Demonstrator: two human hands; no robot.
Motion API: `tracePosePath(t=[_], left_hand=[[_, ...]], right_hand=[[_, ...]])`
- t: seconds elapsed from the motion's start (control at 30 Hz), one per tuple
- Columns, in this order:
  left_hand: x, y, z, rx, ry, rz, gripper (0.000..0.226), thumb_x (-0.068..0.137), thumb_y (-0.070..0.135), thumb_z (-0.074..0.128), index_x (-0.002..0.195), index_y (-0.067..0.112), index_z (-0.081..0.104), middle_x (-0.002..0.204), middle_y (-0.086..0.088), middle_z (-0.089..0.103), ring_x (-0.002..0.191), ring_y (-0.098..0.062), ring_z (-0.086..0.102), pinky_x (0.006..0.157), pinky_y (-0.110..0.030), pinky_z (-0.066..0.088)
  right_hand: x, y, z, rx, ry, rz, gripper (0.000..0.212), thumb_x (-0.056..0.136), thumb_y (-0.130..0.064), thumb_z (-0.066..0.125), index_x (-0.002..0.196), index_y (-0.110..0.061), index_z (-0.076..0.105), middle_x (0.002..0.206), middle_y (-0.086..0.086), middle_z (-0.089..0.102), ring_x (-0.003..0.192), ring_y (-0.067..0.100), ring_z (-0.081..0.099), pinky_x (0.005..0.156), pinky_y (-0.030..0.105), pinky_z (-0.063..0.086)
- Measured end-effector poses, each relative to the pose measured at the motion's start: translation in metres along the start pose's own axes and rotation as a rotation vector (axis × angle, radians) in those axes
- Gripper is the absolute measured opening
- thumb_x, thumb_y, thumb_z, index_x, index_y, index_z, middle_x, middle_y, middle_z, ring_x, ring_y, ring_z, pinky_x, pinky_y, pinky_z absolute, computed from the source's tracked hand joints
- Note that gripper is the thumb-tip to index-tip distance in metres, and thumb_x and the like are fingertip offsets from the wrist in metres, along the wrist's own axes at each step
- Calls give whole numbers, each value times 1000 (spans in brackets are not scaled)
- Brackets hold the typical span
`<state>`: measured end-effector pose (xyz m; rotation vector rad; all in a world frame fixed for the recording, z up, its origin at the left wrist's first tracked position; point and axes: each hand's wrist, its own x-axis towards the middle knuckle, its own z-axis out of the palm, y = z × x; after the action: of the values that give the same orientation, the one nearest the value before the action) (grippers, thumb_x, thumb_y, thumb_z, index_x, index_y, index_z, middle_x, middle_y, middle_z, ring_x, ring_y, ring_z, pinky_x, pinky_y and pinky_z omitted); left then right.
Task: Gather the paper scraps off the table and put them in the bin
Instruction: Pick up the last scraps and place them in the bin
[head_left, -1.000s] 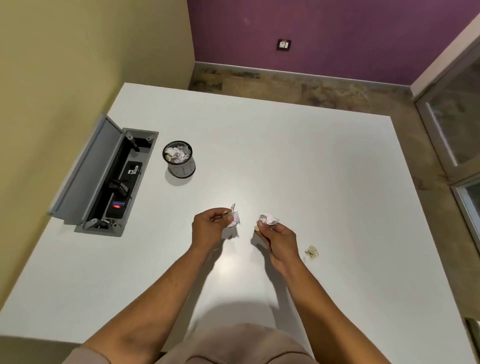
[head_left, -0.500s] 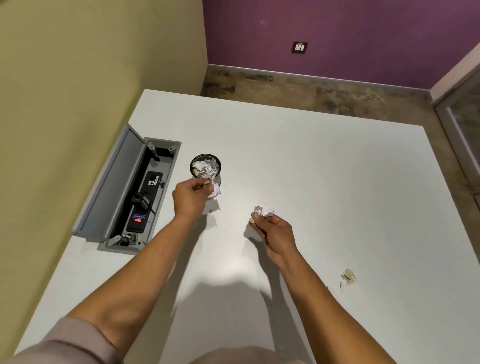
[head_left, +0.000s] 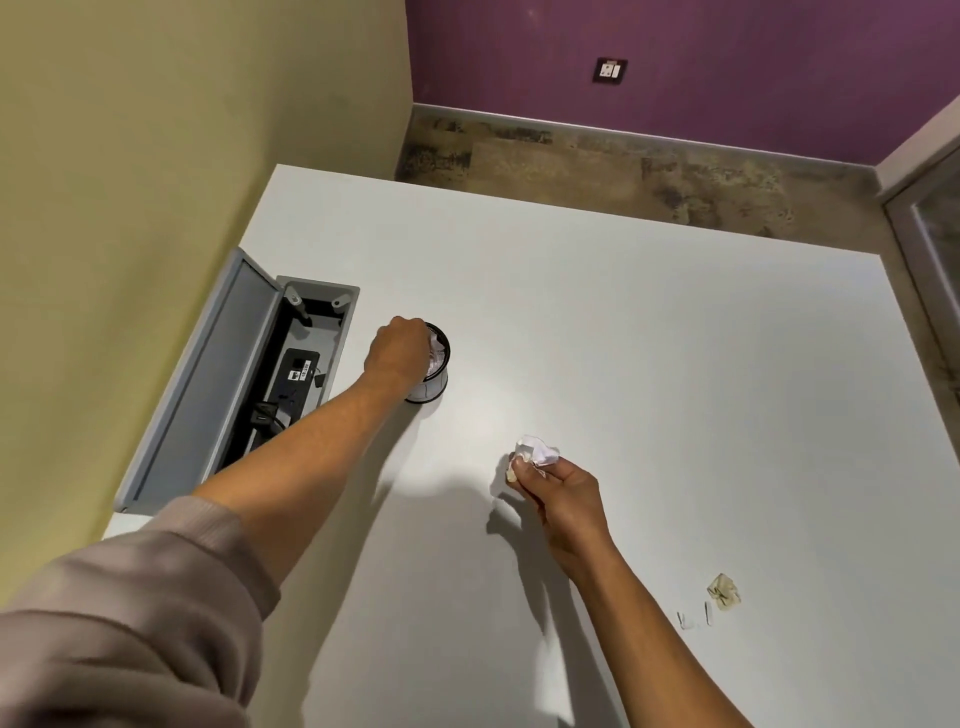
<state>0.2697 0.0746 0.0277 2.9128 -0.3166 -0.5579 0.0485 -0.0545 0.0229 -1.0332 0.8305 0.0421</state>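
Paper scraps (head_left: 538, 451) sit pinched in our right hand (head_left: 563, 496), awaiting disposal; our left hand (head_left: 397, 353) covers the bin (head_left: 435, 382), its grip hidden.

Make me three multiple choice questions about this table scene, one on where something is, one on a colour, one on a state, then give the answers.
1. Where is the left hand?
A. over the small bin
B. on the floor
C. inside the cable box

2. What colour is the far wall?
A. white
B. purple
C. blue

3. What is the right hand doing?
A. lying flat and open
B. pinching a crumpled paper scrap
C. gripping the bin

Answers: 1 A, its knuckles cover the bin's rim. 2 B, purple behind the wall socket. 3 B, the white wad sticks out from its fingertips.
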Motion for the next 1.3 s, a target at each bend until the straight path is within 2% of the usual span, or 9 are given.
tracePosePath(t=[0.1,0.23,0.47,0.6,0.73,0.87,1.03,1.2,1.3], left_hand=[[10,4,5,92,-69,10,29,89,0,54,117,0,61,119,-20,58,111,-39,58,85,-41,53],[14,8,4,128,-102,29,30,88,-1,55,117,-2,59,120,-19,58,111,-38,58,82,-38,51],[12,-4,-8,40,-138,76,36,87,6,56,122,11,64,120,-18,58,106,-38,60,85,-38,51],[8,-7,-24,-38,-125,138,32,92,8,55,121,17,67,124,-15,61,107,-36,60,84,-34,49],[4,-10,-36,-21,-74,147,38,86,0,56,112,23,71,120,-6,64,107,-30,61,85,-37,53],[-1,-10,-31,-15,-83,152,30,79,-5,62,75,24,70,102,-9,67,86,-28,64,73,-34,54],[-1,-1,-8,153,-156,160,30,87,-1,49,109,10,67,112,-15,62,99,-36,63,76,-34,50],[5,0,-9,187,-166,145,32,85,-2,52,110,10,66,113,-14,60,98,-35,63,73,-34,50],[1,-4,-14,113,-148,117,32,83,-1,55,105,17,71,110,-10,62,96,-33,63,79,-37,54]], right_hand=[[6,6,0,-73,-20,23,4,82,-9,73,85,-7,76,83,13,72,78,22,67,85,39,54],[11,9,3,-108,-48,13,7,83,-12,73,81,-5,76,79,12,70,78,24,64,90,47,51],[10,8,6,-138,-112,-40,12,85,-11,70,81,-1,72,75,6,66,73,19,61,75,33,52],[8,10,4,-147,-127,-20,13,85,-14,71,85,-1,72,76,8,67,73,21,62,75,35,51],[3,10,-2,-138,-140,-38,12,86,-15,71,83,-3,71,74,3,65,73,20,61,69,30,51],[0,10,-10,-148,-145,-33,17,87,-17,70,85,0,71,76,6,65,73,19,61,73,30,50],[-1,13,-13,-198,-137,-28,14,87,-13,69,81,-1,72,75,7,66,72,18,61,75,33,51],[2,13,-10,-228,-137,12,12,85,-15,72,81,-3,73,74,9,68,71,23,64,80,45,52],[5,11,-8,-223,-147,20,12,85,-15,72,82,-3,73,74,9,68,71,22,64,79,43,52]])
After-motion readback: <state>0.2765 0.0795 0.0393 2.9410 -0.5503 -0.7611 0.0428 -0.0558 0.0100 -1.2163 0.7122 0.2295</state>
